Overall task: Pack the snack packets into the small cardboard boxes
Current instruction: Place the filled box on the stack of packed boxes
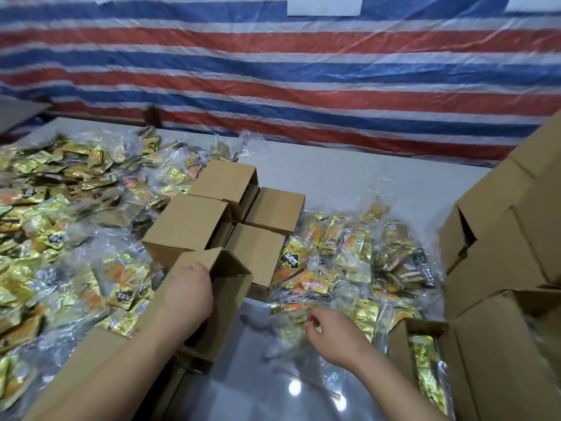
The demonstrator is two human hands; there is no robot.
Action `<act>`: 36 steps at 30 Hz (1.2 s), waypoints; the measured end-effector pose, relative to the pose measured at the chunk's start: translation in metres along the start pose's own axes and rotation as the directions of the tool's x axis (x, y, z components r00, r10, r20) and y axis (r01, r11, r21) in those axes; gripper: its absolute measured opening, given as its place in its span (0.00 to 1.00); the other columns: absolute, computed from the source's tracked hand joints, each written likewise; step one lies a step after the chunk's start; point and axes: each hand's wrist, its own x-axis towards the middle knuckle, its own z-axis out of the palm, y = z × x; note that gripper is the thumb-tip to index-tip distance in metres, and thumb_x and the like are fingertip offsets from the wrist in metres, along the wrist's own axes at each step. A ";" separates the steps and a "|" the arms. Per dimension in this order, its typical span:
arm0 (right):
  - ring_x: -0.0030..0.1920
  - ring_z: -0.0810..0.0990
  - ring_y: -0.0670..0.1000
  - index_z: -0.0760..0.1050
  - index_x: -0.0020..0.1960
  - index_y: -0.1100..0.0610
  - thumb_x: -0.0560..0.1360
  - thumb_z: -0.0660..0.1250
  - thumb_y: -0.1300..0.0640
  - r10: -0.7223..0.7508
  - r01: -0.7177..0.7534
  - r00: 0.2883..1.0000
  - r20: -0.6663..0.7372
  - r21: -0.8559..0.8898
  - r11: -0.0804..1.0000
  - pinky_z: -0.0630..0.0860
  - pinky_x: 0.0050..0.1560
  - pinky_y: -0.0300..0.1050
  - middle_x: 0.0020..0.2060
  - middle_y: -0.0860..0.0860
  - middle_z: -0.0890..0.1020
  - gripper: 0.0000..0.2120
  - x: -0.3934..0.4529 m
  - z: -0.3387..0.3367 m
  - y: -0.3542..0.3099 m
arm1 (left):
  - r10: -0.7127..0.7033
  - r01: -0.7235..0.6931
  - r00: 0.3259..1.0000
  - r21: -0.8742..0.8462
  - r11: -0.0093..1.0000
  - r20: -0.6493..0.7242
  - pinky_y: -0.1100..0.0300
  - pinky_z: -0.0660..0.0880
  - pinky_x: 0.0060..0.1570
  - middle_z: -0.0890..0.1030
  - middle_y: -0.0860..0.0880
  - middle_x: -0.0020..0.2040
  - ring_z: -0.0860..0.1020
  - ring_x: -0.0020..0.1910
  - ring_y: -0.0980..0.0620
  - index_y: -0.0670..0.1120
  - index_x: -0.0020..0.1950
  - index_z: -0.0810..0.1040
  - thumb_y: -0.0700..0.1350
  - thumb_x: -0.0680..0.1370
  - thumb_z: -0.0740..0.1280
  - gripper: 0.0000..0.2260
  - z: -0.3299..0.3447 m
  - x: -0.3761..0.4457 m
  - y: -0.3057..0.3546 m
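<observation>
The left hand (188,291) grips the rim of an open small brown cardboard box (224,287) on the grey worktop (364,183). The right hand (331,332), fingers curled, pinches into crinkly gold foil snack packets (306,284) heaped just right: light, slippery, likely best pinched by an edge seam.

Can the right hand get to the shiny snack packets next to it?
Probably yes. The right hand already hovers at the near edge of the snack packets, fingers curled toward them. Only loose clear wrap lies between; no box blocks the way.
</observation>
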 end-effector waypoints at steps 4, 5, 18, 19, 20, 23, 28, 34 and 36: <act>0.42 0.79 0.45 0.77 0.52 0.52 0.81 0.60 0.45 0.010 0.008 0.990 -0.144 0.122 0.992 0.79 0.47 0.47 0.43 0.45 0.80 0.12 -0.004 -0.024 -0.009 | 0.166 -0.169 0.985 -0.107 0.980 -0.037 0.55 0.77 0.45 0.81 0.48 0.50 0.81 0.49 0.46 0.47 0.57 0.73 0.41 0.77 0.63 0.09 -0.053 -0.029 0.014; 0.45 0.78 0.42 0.76 0.57 0.50 0.80 0.61 0.43 0.016 0.023 0.982 -0.190 0.202 0.979 0.78 0.49 0.44 0.46 0.42 0.79 0.13 -0.007 -0.034 -0.012 | 0.216 -0.221 0.975 -0.114 0.969 -0.048 0.55 0.78 0.45 0.81 0.48 0.49 0.81 0.48 0.47 0.48 0.56 0.74 0.41 0.77 0.65 0.09 -0.063 -0.036 0.020; 0.49 0.80 0.52 0.74 0.46 0.51 0.73 0.62 0.53 0.224 -0.224 0.974 0.031 0.021 0.974 0.73 0.43 0.43 0.46 0.49 0.81 0.04 -0.083 0.003 0.025 | 0.682 -0.655 0.666 -0.202 0.728 0.302 0.56 0.73 0.52 0.80 0.43 0.58 0.78 0.58 0.43 0.47 0.62 0.77 0.44 0.81 0.61 0.11 0.024 -0.096 0.117; 0.49 0.79 0.52 0.73 0.44 0.51 0.73 0.61 0.53 0.257 -0.259 0.964 0.067 0.034 0.965 0.74 0.44 0.43 0.45 0.50 0.81 0.03 -0.087 0.015 0.030 | 0.689 -0.655 0.641 -0.227 0.720 0.338 0.55 0.73 0.54 0.80 0.43 0.58 0.77 0.58 0.42 0.47 0.62 0.78 0.45 0.81 0.61 0.11 0.035 -0.097 0.120; 0.49 0.79 0.53 0.72 0.43 0.51 0.73 0.61 0.53 0.283 -0.287 0.955 0.094 0.034 0.957 0.74 0.46 0.44 0.46 0.51 0.81 0.03 -0.091 0.026 0.035 | 0.696 -0.656 0.616 -0.249 0.713 0.369 0.54 0.73 0.56 0.80 0.43 0.59 0.77 0.58 0.42 0.47 0.62 0.78 0.45 0.81 0.61 0.11 0.046 -0.099 0.122; 0.52 0.79 0.54 0.70 0.44 0.52 0.74 0.60 0.54 0.345 -0.349 0.934 0.090 0.045 0.936 0.73 0.48 0.44 0.49 0.52 0.81 0.02 -0.099 0.051 0.046 | 0.724 -0.653 0.555 -0.325 0.684 0.409 0.55 0.71 0.54 0.80 0.43 0.59 0.76 0.59 0.42 0.46 0.61 0.78 0.48 0.82 0.61 0.12 0.073 -0.097 0.123; 0.51 0.79 0.53 0.70 0.44 0.51 0.77 0.61 0.55 0.368 -0.370 0.929 0.035 0.089 0.925 0.73 0.47 0.44 0.47 0.50 0.80 0.03 -0.102 0.058 0.056 | 0.654 -0.377 0.695 -0.623 0.685 0.299 0.57 0.75 0.55 0.81 0.50 0.55 0.78 0.54 0.51 0.50 0.59 0.79 0.61 0.81 0.59 0.19 0.093 -0.066 0.128; 0.45 0.77 0.49 0.72 0.47 0.53 0.79 0.59 0.52 0.404 -0.401 0.915 0.017 0.155 0.903 0.73 0.45 0.44 0.44 0.47 0.76 0.05 -0.098 0.049 0.063 | 0.461 -0.455 0.887 -0.179 0.873 -0.004 0.50 0.58 0.75 0.63 0.46 0.76 0.62 0.75 0.45 0.48 0.79 0.56 0.48 0.79 0.65 0.31 0.118 0.004 0.141; 0.43 0.76 0.47 0.70 0.45 0.50 0.80 0.59 0.51 0.406 -0.405 0.913 0.028 0.172 0.898 0.73 0.46 0.44 0.43 0.46 0.75 0.06 -0.097 0.047 0.064 | 0.462 -0.462 0.887 -0.064 0.885 -0.011 0.48 0.55 0.75 0.60 0.45 0.78 0.59 0.76 0.44 0.49 0.79 0.55 0.48 0.79 0.65 0.31 0.122 0.018 0.146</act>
